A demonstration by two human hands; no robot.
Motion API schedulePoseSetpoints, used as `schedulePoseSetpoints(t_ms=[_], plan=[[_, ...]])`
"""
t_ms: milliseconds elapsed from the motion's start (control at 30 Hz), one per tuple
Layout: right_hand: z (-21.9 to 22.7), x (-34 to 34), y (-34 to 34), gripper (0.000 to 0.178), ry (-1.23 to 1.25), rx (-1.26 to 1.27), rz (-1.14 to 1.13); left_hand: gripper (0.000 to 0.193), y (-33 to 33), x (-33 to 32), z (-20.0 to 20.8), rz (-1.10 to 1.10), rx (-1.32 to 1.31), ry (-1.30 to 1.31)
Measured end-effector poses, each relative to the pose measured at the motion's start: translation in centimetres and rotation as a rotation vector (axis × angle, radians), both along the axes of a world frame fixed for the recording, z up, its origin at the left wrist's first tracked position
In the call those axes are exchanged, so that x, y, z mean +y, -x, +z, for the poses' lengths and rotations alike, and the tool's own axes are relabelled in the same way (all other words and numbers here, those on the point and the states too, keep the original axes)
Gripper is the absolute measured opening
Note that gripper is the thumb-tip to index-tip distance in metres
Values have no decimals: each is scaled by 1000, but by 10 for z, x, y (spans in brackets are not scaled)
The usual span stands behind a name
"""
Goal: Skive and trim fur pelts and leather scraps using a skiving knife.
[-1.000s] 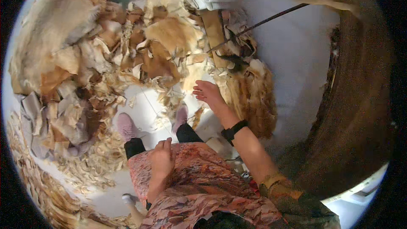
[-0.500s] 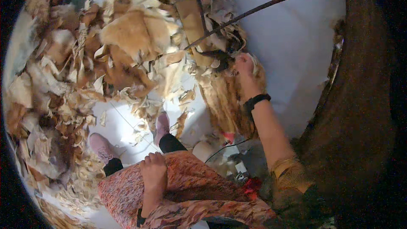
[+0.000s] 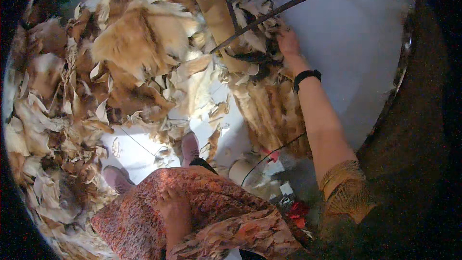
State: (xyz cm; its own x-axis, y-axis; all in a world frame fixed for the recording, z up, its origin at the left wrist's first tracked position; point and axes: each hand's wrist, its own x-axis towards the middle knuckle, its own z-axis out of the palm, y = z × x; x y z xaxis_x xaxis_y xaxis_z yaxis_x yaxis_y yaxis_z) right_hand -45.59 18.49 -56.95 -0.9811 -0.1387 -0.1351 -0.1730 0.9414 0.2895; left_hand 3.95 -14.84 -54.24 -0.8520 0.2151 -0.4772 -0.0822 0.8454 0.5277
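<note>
My right hand (image 3: 289, 45), a black band on its wrist, reaches out to the far right and touches a heap of fur scraps (image 3: 255, 31). Its fingertips are lost among the dark and pale pieces, so its grip does not show. Just nearer lies a stack of long brown fur strips (image 3: 269, 110). My left hand (image 3: 174, 209) rests on the orange-red patterned cloth (image 3: 130, 207) over my lap, its fingers laid on the fabric and nothing in them.
A dark curved bar (image 3: 313, 2) crosses above the scraps beside a tan board (image 3: 214, 12). A large tan pelt (image 3: 139, 38) tops the pile at left. A pale wall (image 3: 356, 58) stands at right. A thin black cable (image 3: 269, 156) runs near a red cloth (image 3: 298, 212).
My right hand has moved away from me, from the brown strips up to the scrap heap. My left hand stays on my lap. The view has shifted slightly.
</note>
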Motion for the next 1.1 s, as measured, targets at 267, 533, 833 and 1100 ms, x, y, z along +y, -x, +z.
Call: schedulePoseSetpoints(t_ms=[267,533,833,1100], plan=[[16,34,-38,23,1587,145,-1056,24,-2,-9,2,-28,-31,46],[23,229,11,27,507,230,-211,25,17,12,-2,-43,64,-57],[27,73,-28,21,1586,412,-1085,26,26,-3,-9,-77,52,33],[0,-4,17,47,952,-90,-429,26,-52,52,-102,30,206,15]])
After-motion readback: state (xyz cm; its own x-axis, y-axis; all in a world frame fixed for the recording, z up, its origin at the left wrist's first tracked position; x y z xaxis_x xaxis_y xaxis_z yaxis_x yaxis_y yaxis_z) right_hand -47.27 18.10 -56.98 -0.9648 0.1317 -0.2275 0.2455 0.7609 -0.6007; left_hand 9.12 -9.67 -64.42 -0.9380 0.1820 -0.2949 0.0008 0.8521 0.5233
